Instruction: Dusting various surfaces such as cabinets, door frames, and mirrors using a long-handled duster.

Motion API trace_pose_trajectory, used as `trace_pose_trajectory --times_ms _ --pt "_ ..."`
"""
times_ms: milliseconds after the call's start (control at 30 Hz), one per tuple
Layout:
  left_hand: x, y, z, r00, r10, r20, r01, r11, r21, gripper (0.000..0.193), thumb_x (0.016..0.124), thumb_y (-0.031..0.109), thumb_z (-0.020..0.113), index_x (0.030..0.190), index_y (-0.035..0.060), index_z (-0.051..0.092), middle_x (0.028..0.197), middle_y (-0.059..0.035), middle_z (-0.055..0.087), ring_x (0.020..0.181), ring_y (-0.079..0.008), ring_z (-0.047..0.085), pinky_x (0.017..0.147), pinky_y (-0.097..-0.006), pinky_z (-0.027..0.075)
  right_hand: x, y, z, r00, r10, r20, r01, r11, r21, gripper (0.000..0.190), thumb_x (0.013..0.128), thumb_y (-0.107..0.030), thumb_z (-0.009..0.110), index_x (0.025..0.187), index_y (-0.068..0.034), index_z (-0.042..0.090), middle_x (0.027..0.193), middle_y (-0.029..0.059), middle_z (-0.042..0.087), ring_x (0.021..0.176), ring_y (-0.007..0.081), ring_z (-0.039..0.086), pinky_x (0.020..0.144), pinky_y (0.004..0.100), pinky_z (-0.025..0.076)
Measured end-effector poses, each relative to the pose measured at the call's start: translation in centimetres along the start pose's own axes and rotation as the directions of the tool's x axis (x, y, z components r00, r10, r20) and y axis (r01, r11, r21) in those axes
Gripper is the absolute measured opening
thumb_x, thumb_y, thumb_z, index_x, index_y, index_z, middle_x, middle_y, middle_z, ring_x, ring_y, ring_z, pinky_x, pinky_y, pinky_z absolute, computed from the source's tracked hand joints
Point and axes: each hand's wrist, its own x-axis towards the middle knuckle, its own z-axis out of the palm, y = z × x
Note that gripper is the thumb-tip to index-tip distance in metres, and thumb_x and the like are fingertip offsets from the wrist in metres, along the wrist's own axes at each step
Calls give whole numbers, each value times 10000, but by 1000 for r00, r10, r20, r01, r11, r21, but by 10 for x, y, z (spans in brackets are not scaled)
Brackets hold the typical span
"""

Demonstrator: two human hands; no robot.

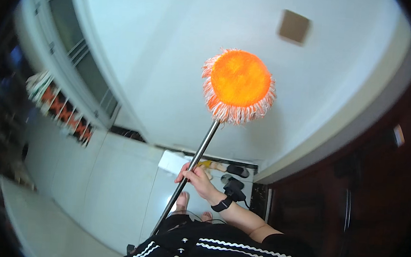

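My right hand point(198, 178), with a black band on its wrist, grips the metal pole point(204, 146) of a round mop. The mop head point(241, 78) has a bright orange pad ringed by orange and white fringe. It is raised in front of a white wall point(168, 53), its pad facing me; contact with the wall cannot be told. The pole slants down to the lower left, and its lower end is hidden by my black clothing point(218, 245). My left hand is out of view.
A brown square plate point(295, 27) is on the wall. Slippers point(238, 171) and a white box-like object point(172, 162) lie at the wall's foot on the tiled floor point(122, 172). A glazed door point(77, 49) stands left, a dark red-brown door point(314, 217) right. A patterned, fringed textile point(62, 106) is at left.
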Motion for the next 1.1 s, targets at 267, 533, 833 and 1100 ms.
trace_pose_trajectory --times_ms 267,533,833,1100 --pt "-117 -57 104 892 -397 -217 313 888 -337 406 731 429 625 819 40 554 700 -103 593 625 -252 572 587 -355 444 6 33 1 916 231 328 -220 973 -72 118 870 -119 466 966 -63 426 832 71 574 832 179 577 768 299 444" --pt "-201 -48 227 677 -672 -301 311 632 -710 408 728 433 627 817 41 559 698 -99 593 625 -246 571 588 -350 445 9 18 24 765 308 565 -204 949 -240 246 862 -24 424 1096 -1 352 934 168 579 870 233 585 812 325 449" --pt "-214 22 320 416 -889 -192 158 278 -948 410 726 438 629 816 42 566 697 -93 593 625 -239 570 590 -343 445 51 10 105 457 325 828 -137 945 -296 216 846 -85 522 1003 -19 389 832 151 606 771 232 611 709 322 496" --pt "-182 34 360 316 -948 -50 -2 52 -999 413 723 441 631 814 43 571 696 -88 593 625 -233 569 592 -338 446 33 73 213 180 349 920 -183 930 -317 216 803 -30 567 949 15 415 777 119 593 741 185 610 663 278 499"
